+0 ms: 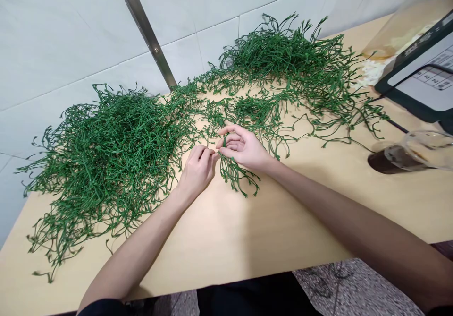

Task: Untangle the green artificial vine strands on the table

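Observation:
A small green plastic sprig (236,175) with several thin branching stems hangs down over the wooden table (247,240). My right hand (242,147) pinches its top between thumb and fingers, palm turned up. My left hand (197,167) is curled closed, and its fingertips meet the same sprig's top from the left. A large heap of the same green stems (106,160) lies to the left of my hands. A second heap (290,65) spreads along the back right of the table.
A clear plastic cup with dark drink (410,153) stands at the right. Behind it lies a dark device with a keypad (424,80) and a clear bag with white pieces (385,56). A white tiled wall with a metal strip (145,25) runs behind the table.

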A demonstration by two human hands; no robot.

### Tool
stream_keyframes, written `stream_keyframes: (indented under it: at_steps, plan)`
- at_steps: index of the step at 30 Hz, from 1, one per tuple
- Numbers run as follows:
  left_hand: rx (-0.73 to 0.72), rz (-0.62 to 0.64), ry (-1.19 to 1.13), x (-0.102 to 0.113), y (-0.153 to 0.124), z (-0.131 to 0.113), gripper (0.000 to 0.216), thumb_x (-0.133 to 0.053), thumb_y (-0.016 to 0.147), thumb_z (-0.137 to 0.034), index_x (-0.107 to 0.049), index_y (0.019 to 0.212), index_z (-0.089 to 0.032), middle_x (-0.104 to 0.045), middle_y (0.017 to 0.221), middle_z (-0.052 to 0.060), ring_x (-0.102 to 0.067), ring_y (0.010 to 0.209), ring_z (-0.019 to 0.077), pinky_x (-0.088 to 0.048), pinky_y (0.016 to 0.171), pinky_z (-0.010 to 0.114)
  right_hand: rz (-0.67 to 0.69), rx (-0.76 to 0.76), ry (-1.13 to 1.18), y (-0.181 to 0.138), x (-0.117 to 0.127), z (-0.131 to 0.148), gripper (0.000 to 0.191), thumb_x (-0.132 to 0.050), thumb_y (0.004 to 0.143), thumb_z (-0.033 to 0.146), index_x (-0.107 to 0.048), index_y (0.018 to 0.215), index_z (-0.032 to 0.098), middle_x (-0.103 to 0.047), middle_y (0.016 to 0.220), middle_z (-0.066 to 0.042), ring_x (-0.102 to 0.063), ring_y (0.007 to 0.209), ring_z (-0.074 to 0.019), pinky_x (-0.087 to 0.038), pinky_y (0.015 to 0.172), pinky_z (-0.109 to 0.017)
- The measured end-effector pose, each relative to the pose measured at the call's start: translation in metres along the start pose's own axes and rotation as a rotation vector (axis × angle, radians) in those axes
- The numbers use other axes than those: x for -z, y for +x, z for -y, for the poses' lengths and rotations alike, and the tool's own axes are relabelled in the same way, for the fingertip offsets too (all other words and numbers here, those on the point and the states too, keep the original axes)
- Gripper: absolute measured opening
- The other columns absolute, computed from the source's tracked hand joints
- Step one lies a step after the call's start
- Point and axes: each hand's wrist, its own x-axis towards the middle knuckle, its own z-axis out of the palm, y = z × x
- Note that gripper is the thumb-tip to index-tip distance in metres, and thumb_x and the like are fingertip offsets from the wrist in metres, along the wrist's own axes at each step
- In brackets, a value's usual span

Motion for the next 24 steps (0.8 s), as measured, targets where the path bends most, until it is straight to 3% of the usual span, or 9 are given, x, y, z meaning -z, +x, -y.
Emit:
stream_keyframes:
  at_steps: [14, 19, 24]
  plan:
    - [0.049, 0.112, 0.010, 0.000, 0.001, 0.002, 0.029, -0.035, 0.101, -0.021, -0.048, 0.075, -0.019, -0.050, 0.072, 0.004, -0.044, 0.070, 0.0194, -0.039, 0.067, 0.033, 0.063, 0.051, -0.027, 0.001, 0.001, -0.002, 0.039, -0.073, 0.069, 0.018, -0.052, 0.102, 0.023, -0.068, 0.084, 0.000, -0.063, 0.072, -0.0119, -0.055, 0.078, -0.029]
    - [0.040, 0.177, -0.097, 0.003, 0.005, 0.005, 0.034, -0.031, 0.102, -0.023, -0.046, 0.072, -0.021, -0.049, 0.068, 0.003, -0.046, 0.068, 0.0183, -0.040, 0.067, 0.033, 0.081, 0.079, -0.035, 0.000, 0.000, -0.004, 0.038, -0.071, 0.071, 0.019, -0.051, 0.103, 0.023, -0.067, 0.085, 0.000, -0.064, 0.075, -0.0122, -0.055, 0.080, -0.030]
    - [0.092, 0.158, -0.237, 0.008, 0.007, 0.004, 0.038, -0.031, 0.103, -0.025, -0.038, 0.065, -0.022, -0.044, 0.059, -0.001, -0.044, 0.059, 0.0146, -0.038, 0.060, 0.030, 0.077, 0.179, -0.114, 0.002, -0.001, -0.010, 0.034, -0.068, 0.075, 0.019, -0.053, 0.105, 0.023, -0.066, 0.088, -0.001, -0.066, 0.081, -0.0144, -0.056, 0.082, -0.031]
